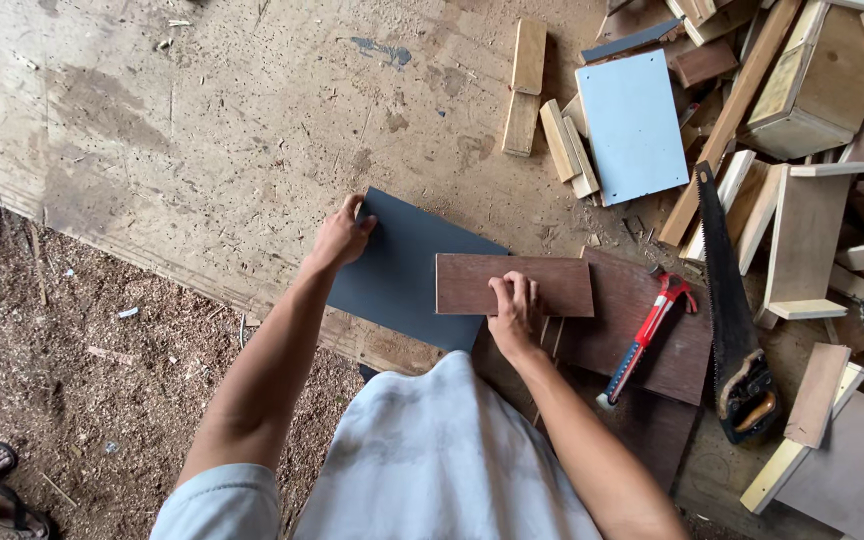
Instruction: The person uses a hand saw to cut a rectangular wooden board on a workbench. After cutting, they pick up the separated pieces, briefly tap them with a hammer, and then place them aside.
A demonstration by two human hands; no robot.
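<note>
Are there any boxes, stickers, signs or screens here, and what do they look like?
No stickers, signs or screens show.
Open wooden box: top right on the scrap pile, pale wood, rectangular, lying tilted.

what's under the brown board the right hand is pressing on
The brown board lies across a dark grey panel gripped by the left hand. The right hand covers its near edge; the panel's overlapped part is hidden.
</note>
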